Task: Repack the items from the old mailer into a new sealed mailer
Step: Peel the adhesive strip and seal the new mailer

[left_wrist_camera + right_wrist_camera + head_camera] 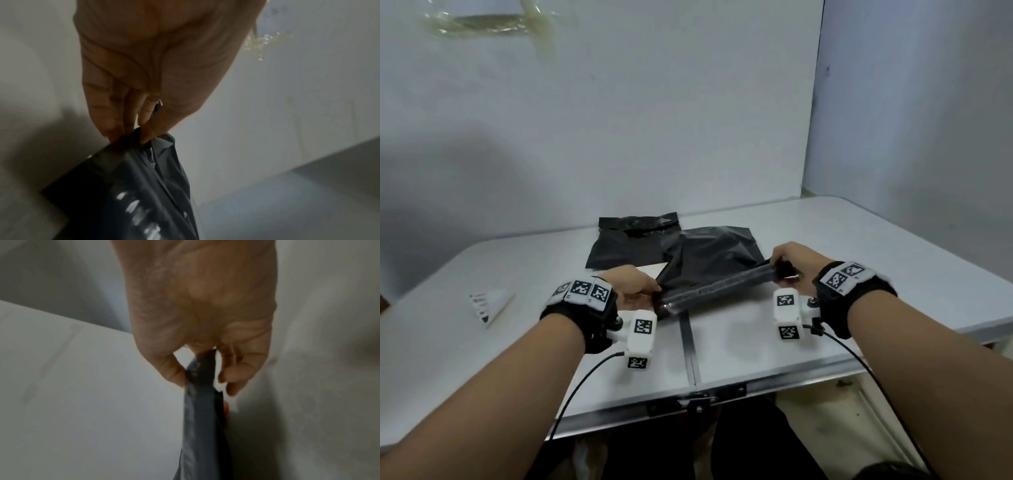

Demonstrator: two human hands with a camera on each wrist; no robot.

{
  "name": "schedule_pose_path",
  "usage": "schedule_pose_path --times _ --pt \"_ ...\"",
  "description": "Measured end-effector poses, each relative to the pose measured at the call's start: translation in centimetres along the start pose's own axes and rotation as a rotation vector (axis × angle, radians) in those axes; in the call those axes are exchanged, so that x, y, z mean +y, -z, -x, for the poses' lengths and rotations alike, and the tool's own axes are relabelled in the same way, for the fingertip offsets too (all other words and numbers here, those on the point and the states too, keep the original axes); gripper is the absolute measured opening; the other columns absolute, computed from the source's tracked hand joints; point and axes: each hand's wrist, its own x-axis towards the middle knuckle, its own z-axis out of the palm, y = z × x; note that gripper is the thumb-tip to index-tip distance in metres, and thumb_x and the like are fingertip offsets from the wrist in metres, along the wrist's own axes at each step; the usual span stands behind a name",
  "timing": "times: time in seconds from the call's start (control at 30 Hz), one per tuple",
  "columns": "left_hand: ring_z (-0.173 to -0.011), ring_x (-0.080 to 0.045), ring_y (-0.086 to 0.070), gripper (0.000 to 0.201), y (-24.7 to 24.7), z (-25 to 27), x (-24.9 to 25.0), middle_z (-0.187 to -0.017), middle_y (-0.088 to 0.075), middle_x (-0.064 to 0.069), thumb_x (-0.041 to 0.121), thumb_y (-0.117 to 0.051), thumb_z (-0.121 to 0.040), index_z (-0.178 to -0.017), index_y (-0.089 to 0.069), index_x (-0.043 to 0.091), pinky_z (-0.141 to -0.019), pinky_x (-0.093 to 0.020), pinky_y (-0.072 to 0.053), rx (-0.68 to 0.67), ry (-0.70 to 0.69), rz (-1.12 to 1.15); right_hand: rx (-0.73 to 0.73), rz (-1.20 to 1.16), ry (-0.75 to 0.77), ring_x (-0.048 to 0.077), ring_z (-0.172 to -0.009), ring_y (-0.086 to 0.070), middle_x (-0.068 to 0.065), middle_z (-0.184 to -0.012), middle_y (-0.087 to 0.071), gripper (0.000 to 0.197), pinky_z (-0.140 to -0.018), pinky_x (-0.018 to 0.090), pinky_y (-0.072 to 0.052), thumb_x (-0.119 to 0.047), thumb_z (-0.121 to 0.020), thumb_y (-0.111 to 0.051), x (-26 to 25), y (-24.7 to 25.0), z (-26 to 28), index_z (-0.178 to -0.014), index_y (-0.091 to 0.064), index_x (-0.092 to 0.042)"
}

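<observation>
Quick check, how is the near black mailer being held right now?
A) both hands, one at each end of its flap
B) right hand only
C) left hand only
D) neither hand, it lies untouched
A: the left hand and right hand each pinch an end of the black mailer flap.

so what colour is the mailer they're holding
Black, glossy mailer; clearest in the head view.
</observation>
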Motion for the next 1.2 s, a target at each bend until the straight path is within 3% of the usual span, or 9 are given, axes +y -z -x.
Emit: schedule_pose_path --times 0.1,0.2,0.3,0.4,0.5,0.63,0.77,1.0,1.2 --pt "-0.102 -0.022 -0.055 0.032 -0.4 -0.4 0.8 -0.109 -0.055 -0.005 0.011 -0.065 -0.083 -0.113 -0.053 0.011 -0.085 -0.029 -0.048 0.132 -0.149 -0.227 -0.102 0.17 -0.068 0.022 -0.063 -0.051 0.012 -0.084 -0.06 0.038 -0.059 0.028 -0.037 -0.027 -0.054 -0.079 1.3 1.8 -1.4 -0.083 -0.06 -0.011" --pt "-0.123 -0.028 -0.047 0.05 -2.1 -0.1 2.2 -0.128 -0.054 -0.006 0.016 -0.06 -0.076 -0.124 -0.05 0.018 -0.105 -0.041 -0.041 0.315 -0.39 -0.302 -0.16 0.318 -0.099 0.027 -0.067 -0.055 0.013 -0.087 -0.064 0.048 -0.069 0.032 -0.043 -0.039 -0.06 -0.082 2.3 2.3 -0.8 -0.097 -0.067 -0.012" --pt "-0.115 -0.016 -0.051 0.035 -5.5 1.1 3.5 -0.12 -0.06 0.002 0.012 -0.055 -0.08 -0.112 -0.06 0.025 -0.104 -0.032 -0.04 0.289 -0.657 -0.396 -0.181 0.263 -0.083 0.023 -0.058 -0.067 0.009 -0.07 -0.071 0.034 -0.061 0.024 -0.052 -0.039 -0.082 -0.067 2.6 2.4 0.1 -0.095 -0.067 -0.009" --pt "-0.101 -0.007 -0.058 0.024 -9.2 2.2 4.0 -0.111 -0.067 0.006 0.01 -0.057 -0.085 -0.103 -0.067 0.021 -0.094 -0.021 -0.042 0.059 -0.741 -0.483 -0.161 0.305 -0.108 0.029 -0.066 -0.047 0.017 -0.091 -0.068 0.074 -0.067 0.034 -0.035 -0.063 -0.057 -0.077 4.0 4.2 -3.1 -0.109 -0.07 -0.011" --pt "-0.092 -0.006 -0.06 0.018 -11.9 2.1 4.1 -0.105 -0.071 0.003 0.013 -0.062 -0.085 -0.1 -0.071 0.017 -0.091 -0.02 -0.045 -0.072 -0.749 -0.511 -0.225 0.299 -0.155 0.026 -0.064 -0.039 0.014 -0.103 -0.074 0.065 -0.062 0.034 -0.027 -0.049 -0.044 -0.086 5.2 5.7 -4.6 -0.096 -0.074 -0.012" --pt "-0.081 -0.004 -0.06 0.017 -14.3 2.0 3.9 -0.093 -0.07 0.003 0.017 -0.066 -0.084 -0.1 -0.072 0.017 -0.078 -0.013 -0.044 -0.18 -0.755 -0.568 -0.222 0.218 -0.111 0.018 -0.066 -0.066 0.009 -0.081 -0.075 0.019 -0.063 0.027 -0.046 -0.026 -0.084 -0.064 4.6 4.2 0.7 -0.085 -0.071 -0.009" --pt "-0.071 -0.001 -0.056 0.02 -15.6 2.0 3.9 -0.085 -0.064 0.007 0.021 -0.07 -0.082 -0.102 -0.07 0.015 -0.068 -0.007 -0.041 -0.176 -0.774 -0.614 -0.214 0.153 -0.043 0.014 -0.062 -0.067 0.006 -0.077 -0.069 0.021 -0.056 0.02 -0.053 -0.018 -0.093 -0.05 5.2 4.0 0.2 -0.088 -0.067 -0.008" --pt "-0.078 -0.007 -0.053 0.024 -16.4 2.1 4.5 -0.098 -0.067 -0.002 0.019 -0.071 -0.081 -0.103 -0.067 0.013 -0.08 -0.021 -0.046 -0.143 -0.849 -0.685 -0.162 0.095 -0.042 0.012 -0.04 -0.058 0.005 -0.06 -0.062 0.024 -0.043 0.017 -0.048 -0.015 -0.089 -0.046 4.7 3.8 0.7 -0.073 -0.061 -0.006" --pt "-0.079 -0.007 -0.057 0.019 -16.8 2.2 3.9 -0.097 -0.069 0.001 0.024 -0.07 -0.081 -0.098 -0.069 0.015 -0.079 -0.021 -0.048 -0.129 -0.854 -0.679 -0.194 0.103 -0.083 0.016 -0.058 -0.055 0.008 -0.076 -0.063 0.022 -0.058 0.02 -0.046 -0.021 -0.086 -0.047 5.0 4.0 1.5 -0.086 -0.063 -0.005"
